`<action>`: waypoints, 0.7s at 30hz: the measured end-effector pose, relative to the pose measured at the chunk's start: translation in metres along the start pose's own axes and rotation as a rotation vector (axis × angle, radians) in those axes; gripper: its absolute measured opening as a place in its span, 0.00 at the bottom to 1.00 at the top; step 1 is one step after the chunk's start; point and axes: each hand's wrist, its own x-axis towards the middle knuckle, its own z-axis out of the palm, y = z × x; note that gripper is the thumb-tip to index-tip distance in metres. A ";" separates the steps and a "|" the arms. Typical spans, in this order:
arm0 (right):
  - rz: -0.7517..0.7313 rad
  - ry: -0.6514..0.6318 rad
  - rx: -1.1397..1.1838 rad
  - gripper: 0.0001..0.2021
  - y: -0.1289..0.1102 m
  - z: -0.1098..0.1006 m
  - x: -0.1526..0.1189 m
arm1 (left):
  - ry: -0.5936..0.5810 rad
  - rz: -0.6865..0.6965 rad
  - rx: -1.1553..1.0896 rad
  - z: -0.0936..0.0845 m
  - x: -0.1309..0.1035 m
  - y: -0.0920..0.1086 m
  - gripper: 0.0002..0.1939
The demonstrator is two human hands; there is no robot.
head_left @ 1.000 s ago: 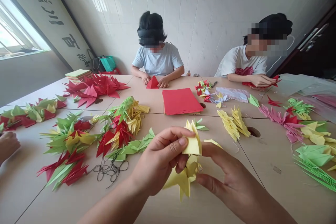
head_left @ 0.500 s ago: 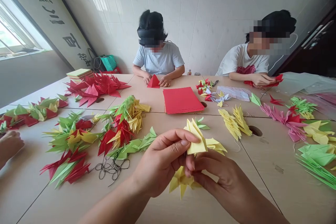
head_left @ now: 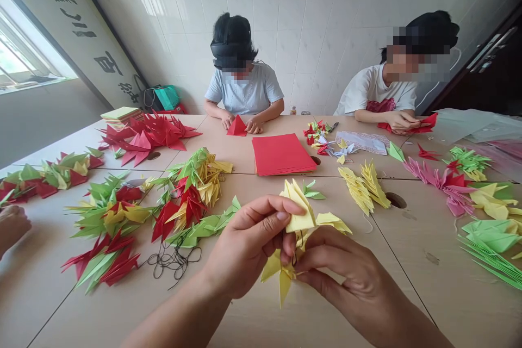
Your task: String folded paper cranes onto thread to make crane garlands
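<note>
Between the thumb and forefinger of my left hand [head_left: 255, 236] is a folded yellow paper piece [head_left: 299, 215], held near the middle of the view. My right hand [head_left: 346, 269] is close beside it on the right, its thumb and fingers pinched at a dark thread and the edge of a yellow paper cluster [head_left: 284, 283] that hangs below. A short loop of the thread shows between the two hands. More yellow folded paper [head_left: 332, 222] lies just behind my right hand.
Red square sheets [head_left: 284, 154] are stacked beyond my hands. Folded green, red and yellow pieces [head_left: 118, 209] and tangled black thread [head_left: 173, 261] lie left; yellow bundles [head_left: 365, 187] lie right. Two people sit opposite, handling red paper [head_left: 237, 126]. Another person's hand [head_left: 14, 225] is at the left edge.
My left hand and the yellow piece have shifted slightly left and up. My hands are a little farther apart, and more of the dark thread shows between them.
</note>
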 end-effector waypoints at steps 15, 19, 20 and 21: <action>0.262 0.203 0.617 0.02 0.009 -0.024 -0.011 | -0.018 0.587 1.388 -0.009 -0.007 0.021 0.15; 0.177 0.328 0.401 0.04 0.005 -0.022 -0.014 | -0.119 0.589 1.349 -0.008 -0.008 0.024 0.19; 0.163 0.356 0.340 0.04 0.003 -0.021 -0.014 | -0.153 0.596 1.336 -0.007 -0.007 0.023 0.25; 0.147 0.378 0.282 0.04 0.001 -0.020 -0.014 | -0.178 0.596 1.331 -0.005 -0.007 0.022 0.28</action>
